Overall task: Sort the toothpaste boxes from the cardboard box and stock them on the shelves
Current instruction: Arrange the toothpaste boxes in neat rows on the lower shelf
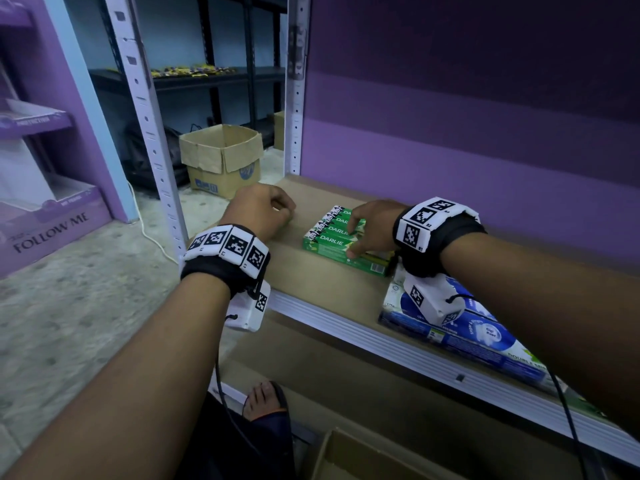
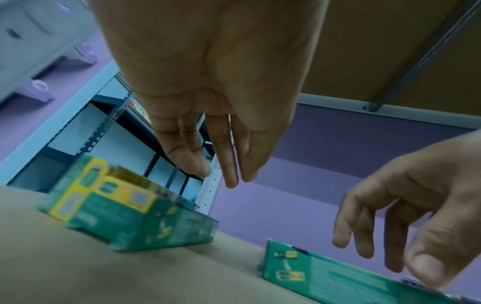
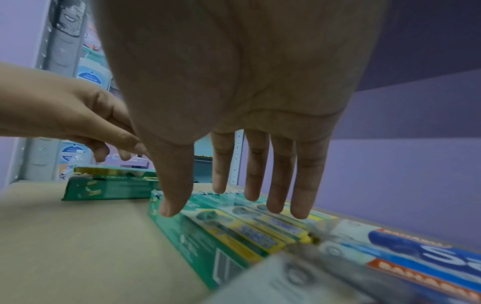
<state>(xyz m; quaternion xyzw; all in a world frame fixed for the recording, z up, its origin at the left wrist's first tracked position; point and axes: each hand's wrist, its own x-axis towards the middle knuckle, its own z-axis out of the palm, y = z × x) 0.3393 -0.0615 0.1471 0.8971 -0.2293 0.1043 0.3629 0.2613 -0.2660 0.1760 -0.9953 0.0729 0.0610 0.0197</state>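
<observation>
Several green Darlie toothpaste boxes (image 1: 334, 242) lie side by side on the brown shelf board (image 1: 311, 285). My right hand (image 1: 353, 240) rests on them with straight fingers and the thumb at the near box's side. In the right wrist view the right hand (image 3: 234, 205) spreads over the green boxes (image 3: 234, 228). My left hand (image 1: 277, 213) hovers to their left and holds nothing. In the left wrist view its fingers (image 2: 229, 174) hang relaxed above a second small green stack (image 2: 135, 216), which the hand hides in the head view.
Blue toothpaste boxes (image 1: 478, 337) lie at the shelf's front right, under my right wrist. An open cardboard box (image 1: 360, 459) sits below the shelf by my foot. Another cardboard box (image 1: 221, 157) stands on the floor behind. A white upright (image 1: 294, 98) and the purple wall bound the shelf.
</observation>
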